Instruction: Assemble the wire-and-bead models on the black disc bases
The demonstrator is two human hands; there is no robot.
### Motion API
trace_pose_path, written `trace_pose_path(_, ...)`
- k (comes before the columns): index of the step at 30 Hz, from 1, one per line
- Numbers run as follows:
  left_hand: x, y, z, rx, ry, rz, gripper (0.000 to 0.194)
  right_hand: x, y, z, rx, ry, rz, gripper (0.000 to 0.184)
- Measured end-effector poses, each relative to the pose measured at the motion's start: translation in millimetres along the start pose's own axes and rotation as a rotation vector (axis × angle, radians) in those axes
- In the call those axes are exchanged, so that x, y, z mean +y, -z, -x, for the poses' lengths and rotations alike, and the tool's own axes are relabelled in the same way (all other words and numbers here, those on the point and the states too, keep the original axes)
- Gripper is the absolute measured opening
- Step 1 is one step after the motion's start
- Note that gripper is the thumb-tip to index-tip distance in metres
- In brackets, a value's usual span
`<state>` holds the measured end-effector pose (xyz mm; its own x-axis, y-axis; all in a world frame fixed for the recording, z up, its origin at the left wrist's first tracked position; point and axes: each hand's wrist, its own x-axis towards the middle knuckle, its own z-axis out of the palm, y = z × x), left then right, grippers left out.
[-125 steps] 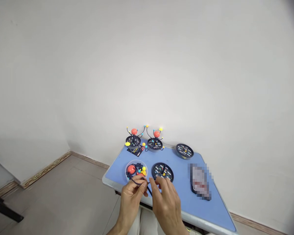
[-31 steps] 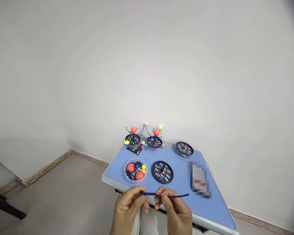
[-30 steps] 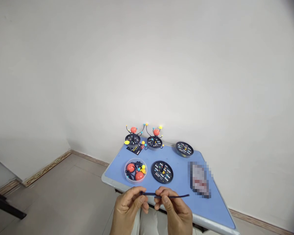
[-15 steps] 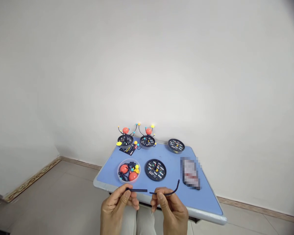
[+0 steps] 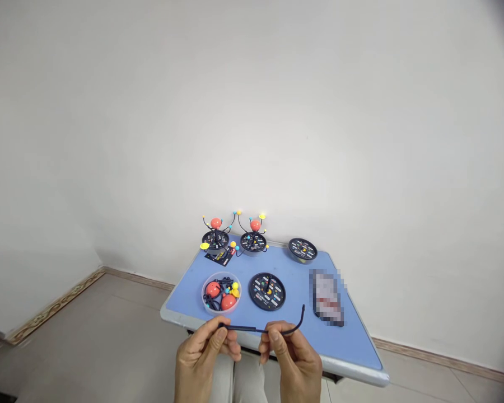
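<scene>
My left hand [image 5: 205, 355] pinches one end of a thin black rod [image 5: 239, 328] above the near table edge. My right hand [image 5: 292, 358] pinches a second black rod [image 5: 296, 324] whose far end curves upward. The two rod ends meet between my hands. Just beyond them a clear round bowl [image 5: 221, 293] holds red balls, small yellow and blue balls and black rods. A black round base [image 5: 267, 291] with coloured labels lies right of the bowl.
The small blue table [image 5: 357, 350] stands against a white wall. At its back are two assembled models with red balls [image 5: 215, 235] [image 5: 254, 237] and another black base [image 5: 302, 249]. A blurred flat packet [image 5: 326, 296] lies at the right. Tiled floor lies to the left.
About a second ago the rod pieces formed one straight line; half a second ago they were apart; now their ends touch again. My view has shifted, so the table sits further left.
</scene>
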<state>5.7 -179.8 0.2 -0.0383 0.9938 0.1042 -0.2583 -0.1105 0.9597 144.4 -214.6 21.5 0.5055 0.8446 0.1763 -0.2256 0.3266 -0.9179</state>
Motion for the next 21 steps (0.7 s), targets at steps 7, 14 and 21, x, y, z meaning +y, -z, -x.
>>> trace_pose_path(7, -3.8, 3.6, -1.9, -0.040, -0.030, -0.041, 0.033, 3.7, -0.3, -1.6, 0.004, -0.020, 0.027, 0.029)
trace_pose_path(14, -5.3, -6.8, 4.9, 0.063, -0.098, -0.050, 0.027, 4.3, -1.5, -1.3, 0.030, -0.054, 0.000, 0.029)
trace_pose_path(21, -18.7, -9.2, 6.3, 0.076, -0.162, -0.066, 0.025, 19.3, -3.4, -0.2, 0.088, -0.096, -0.063, 0.030)
